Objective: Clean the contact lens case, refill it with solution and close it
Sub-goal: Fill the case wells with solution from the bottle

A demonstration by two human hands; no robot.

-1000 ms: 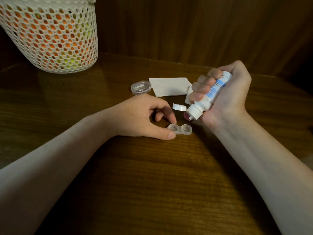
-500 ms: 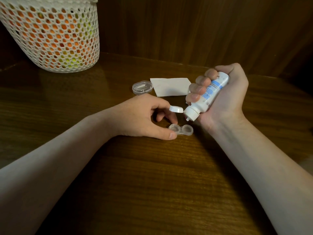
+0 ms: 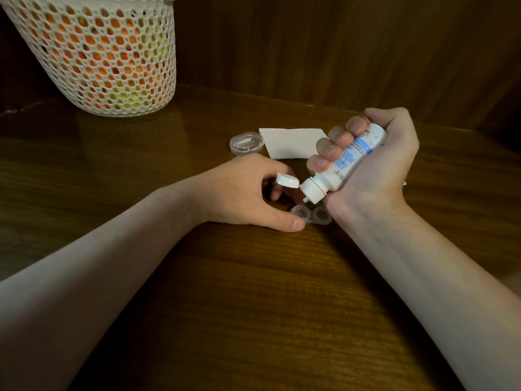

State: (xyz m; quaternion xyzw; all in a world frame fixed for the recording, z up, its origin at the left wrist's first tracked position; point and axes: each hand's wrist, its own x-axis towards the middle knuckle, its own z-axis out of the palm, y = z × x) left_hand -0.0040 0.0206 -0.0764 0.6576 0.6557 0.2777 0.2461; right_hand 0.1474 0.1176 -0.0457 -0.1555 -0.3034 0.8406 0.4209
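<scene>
A small, clear contact lens case (image 3: 311, 215) with two round wells joined side by side is seen lying open on the dark wooden table (image 3: 253, 292), between the two hands. Both wells are uncovered; whether any liquid is in them cannot be told. The left well is pinched by the left hand (image 3: 239, 196), the thumb set against its near edge and the fingers curled over its far side. A white solution bottle (image 3: 342, 167) with blue lettering and a pale blue band is gripped in the right hand (image 3: 375, 165), all four fingers wrapped round its body. The bottle is tilted, nozzle pointing down and to the left, its tip held just above the case. Its white flip cap (image 3: 287, 180) is swung open and remains attached at the neck.

Behind the left hand, an oval clear plastic box (image 3: 247, 143) is closed, with a small white piece seen inside. Just beside it, a white folded tissue (image 3: 293, 142) is laid flat. At the far left, a white mesh basket (image 3: 98, 57) is filled with orange and yellow-green contents that cannot be made out through the holes.
</scene>
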